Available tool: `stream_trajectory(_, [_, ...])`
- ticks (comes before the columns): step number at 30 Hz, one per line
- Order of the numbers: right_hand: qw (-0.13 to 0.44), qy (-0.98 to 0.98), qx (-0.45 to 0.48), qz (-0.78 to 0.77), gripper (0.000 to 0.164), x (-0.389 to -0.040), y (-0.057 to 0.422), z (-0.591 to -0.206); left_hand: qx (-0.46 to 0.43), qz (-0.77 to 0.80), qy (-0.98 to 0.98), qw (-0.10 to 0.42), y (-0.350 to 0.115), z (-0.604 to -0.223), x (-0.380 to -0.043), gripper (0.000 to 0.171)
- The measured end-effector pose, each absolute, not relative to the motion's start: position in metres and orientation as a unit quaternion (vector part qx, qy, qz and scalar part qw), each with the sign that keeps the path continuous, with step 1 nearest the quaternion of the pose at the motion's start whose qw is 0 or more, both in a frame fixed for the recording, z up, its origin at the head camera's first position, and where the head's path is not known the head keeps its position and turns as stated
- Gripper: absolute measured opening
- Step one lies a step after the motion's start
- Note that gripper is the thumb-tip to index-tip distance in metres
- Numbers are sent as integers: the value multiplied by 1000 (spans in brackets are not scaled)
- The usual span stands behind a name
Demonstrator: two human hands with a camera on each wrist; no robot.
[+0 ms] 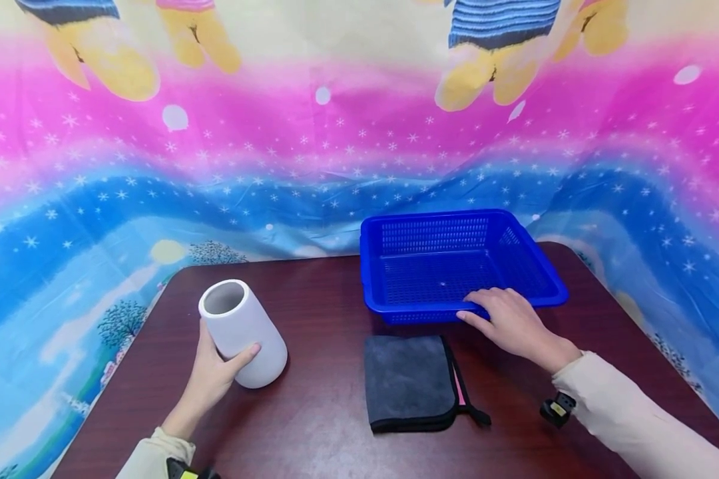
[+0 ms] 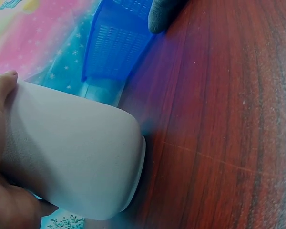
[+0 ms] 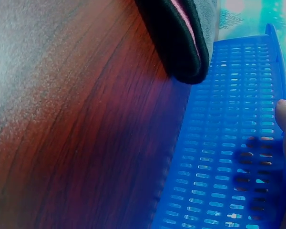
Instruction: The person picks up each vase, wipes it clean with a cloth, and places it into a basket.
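Observation:
A white vase (image 1: 254,339) with a round open mouth stands at the left of the table. My left hand (image 1: 210,374) grips its side, the thumb lying across the front. In the left wrist view the vase's base (image 2: 128,176) is close to the wood; I cannot tell whether it touches. At the back right sits a blue plastic basket (image 1: 407,309) with slotted walls. My right hand (image 1: 518,326) holds its front rim, fingers over the edge and thumb on the outer side. In the right wrist view that thumb (image 3: 283,114) lies near the rim.
A folded grey cloth (image 1: 404,382) with black edging and a pink inner side lies in front of the basket. The dark red wooden table (image 1: 317,426) ends at a printed pink and blue curtain (image 1: 311,146) behind.

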State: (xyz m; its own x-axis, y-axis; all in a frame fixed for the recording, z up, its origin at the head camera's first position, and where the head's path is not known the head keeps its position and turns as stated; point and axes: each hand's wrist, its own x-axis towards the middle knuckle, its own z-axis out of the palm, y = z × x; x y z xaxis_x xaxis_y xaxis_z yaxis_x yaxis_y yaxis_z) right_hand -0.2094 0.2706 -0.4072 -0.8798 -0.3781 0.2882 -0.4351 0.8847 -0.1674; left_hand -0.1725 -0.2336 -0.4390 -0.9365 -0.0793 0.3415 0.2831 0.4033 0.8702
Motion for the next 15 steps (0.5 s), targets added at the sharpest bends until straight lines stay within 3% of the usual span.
stream_trajectory(15, [133,-961,210,117,38,-210,271,-409,-68,-525,-828,184,-225,-435,-176,91])
